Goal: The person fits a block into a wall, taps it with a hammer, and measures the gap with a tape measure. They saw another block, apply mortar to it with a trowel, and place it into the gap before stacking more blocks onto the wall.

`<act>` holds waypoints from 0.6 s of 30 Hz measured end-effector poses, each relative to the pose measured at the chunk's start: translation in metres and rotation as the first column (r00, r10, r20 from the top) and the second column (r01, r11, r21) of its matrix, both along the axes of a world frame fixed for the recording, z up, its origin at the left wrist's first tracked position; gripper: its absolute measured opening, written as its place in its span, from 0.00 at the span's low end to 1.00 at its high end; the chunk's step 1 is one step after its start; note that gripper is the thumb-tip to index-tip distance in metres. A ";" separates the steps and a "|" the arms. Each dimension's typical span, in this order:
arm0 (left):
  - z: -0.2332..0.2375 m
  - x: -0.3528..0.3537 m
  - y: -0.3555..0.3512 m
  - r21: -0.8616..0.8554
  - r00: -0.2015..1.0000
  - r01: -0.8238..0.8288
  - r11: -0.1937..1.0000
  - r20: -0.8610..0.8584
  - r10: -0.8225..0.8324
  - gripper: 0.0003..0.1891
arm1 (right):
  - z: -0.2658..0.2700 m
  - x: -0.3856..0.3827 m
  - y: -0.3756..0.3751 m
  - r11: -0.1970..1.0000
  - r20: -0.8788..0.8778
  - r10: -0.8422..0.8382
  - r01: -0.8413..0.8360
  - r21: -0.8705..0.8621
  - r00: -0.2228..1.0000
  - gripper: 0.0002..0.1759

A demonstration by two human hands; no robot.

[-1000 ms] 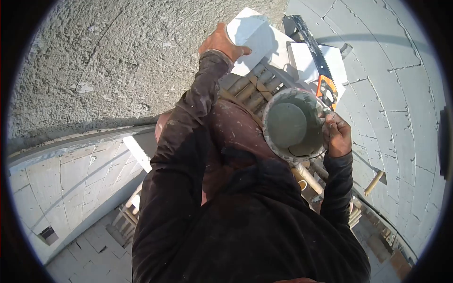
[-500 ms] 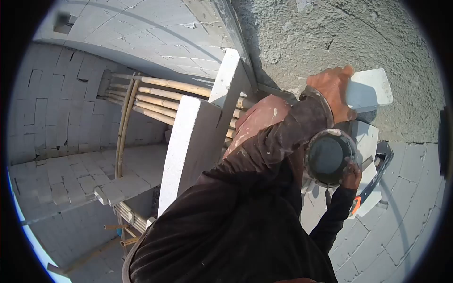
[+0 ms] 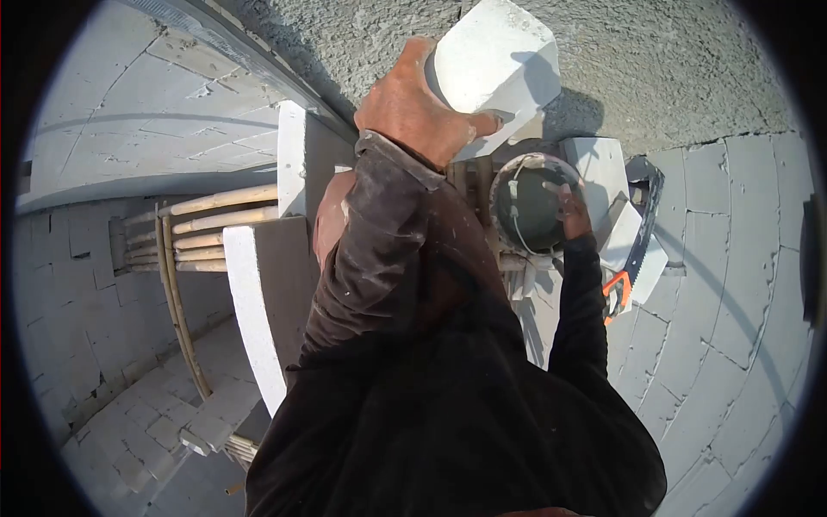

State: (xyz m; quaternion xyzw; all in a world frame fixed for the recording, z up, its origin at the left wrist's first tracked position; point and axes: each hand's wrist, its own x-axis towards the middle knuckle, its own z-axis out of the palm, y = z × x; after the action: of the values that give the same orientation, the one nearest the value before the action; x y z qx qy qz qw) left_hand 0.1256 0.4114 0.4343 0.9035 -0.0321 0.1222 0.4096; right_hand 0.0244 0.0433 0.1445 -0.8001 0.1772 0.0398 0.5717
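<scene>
My left hand [image 3: 422,112] grips a white block [image 3: 495,65] by its near left side, thumb along the lower edge and the other fingers partly hidden behind it. The block is in front of the rough grey plastered surface. Below and right of it, a round bucket [image 3: 530,215] holds grey wet-looking material. My right hand [image 3: 573,211] reaches over the bucket's right rim, fingers bent together and smeared grey; what they hold is hidden. Right of the bucket lies a handsaw [image 3: 642,237] with an orange and black handle, beside white block pieces [image 3: 596,164].
Two upright white blocks [image 3: 291,159] [image 3: 250,302] stand at my left. Behind them run bamboo poles [image 3: 226,220], with a lower level beyond. A metal strip [image 3: 258,65] edges the plastered surface [image 3: 646,69]. Grey block masonry [image 3: 706,284] spreads on the right.
The view has shifted, so the scene sits further left and higher. The block, still in my left hand, is now farther from the bucket. My right hand reaches further over the bucket's rim.
</scene>
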 end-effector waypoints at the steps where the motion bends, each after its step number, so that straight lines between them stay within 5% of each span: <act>1: 0.004 -0.002 0.000 -0.008 0.999 0.032 0.999 0.034 -0.032 0.44 | 0.021 -0.014 0.005 0.997 -0.006 -0.067 0.067 -0.023 0.998 0.27; 2: -0.002 0.001 0.001 -0.041 0.997 0.063 0.997 0.053 -0.061 0.42 | 0.037 -0.027 0.009 0.912 -0.049 -0.074 0.048 -0.408 0.996 0.27; 3: -0.013 0.004 0.003 -0.113 0.993 0.095 0.989 0.080 -0.087 0.40 | 0.045 -0.039 0.008 0.691 -0.106 -0.086 -0.018 -0.723 0.991 0.27; 4: -0.013 0.005 0.005 -0.182 0.989 0.141 0.973 0.077 -0.129 0.40 | 0.045 -0.054 0.005 0.682 -0.104 -0.121 0.007 -0.731 0.987 0.27; 6: -0.007 0.002 0.003 -0.272 0.990 0.141 0.952 0.030 -0.138 0.40 | 0.037 -0.088 0.007 0.480 -0.298 -0.159 -0.190 -0.856 0.941 0.22; 7: -0.006 0.002 0.001 -0.276 0.988 0.155 0.949 0.038 -0.150 0.40 | 0.033 -0.093 0.009 0.397 -0.453 -0.149 -0.367 -0.841 0.879 0.27; 8: -0.005 0.000 0.000 -0.266 0.989 0.148 0.952 0.037 -0.144 0.40 | 0.030 -0.098 0.009 0.400 -0.453 -0.158 -0.363 -0.842 0.877 0.27; 10: -0.002 -0.004 -0.003 -0.252 0.990 0.144 0.957 0.034 -0.140 0.40 | 0.024 -0.100 0.008 0.658 -0.542 -0.121 -0.341 -0.671 0.832 0.30; 14: -0.004 -0.005 -0.006 -0.165 0.991 0.135 0.977 0.026 -0.133 0.40 | 0.024 -0.094 0.026 0.711 -0.607 -0.118 -0.359 -0.604 0.786 0.28; 18: 0.000 -0.011 -0.008 -0.184 0.993 0.119 0.976 0.017 -0.118 0.40 | 0.006 -0.130 0.039 0.487 -0.535 0.016 -0.474 -0.734 0.845 0.25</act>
State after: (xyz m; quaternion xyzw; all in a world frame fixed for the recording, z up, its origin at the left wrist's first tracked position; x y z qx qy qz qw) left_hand 0.1149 0.4038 0.4339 0.8577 -0.0758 0.1028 0.4980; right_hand -0.1059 0.0825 0.1506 -0.9572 0.1832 0.2205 0.0387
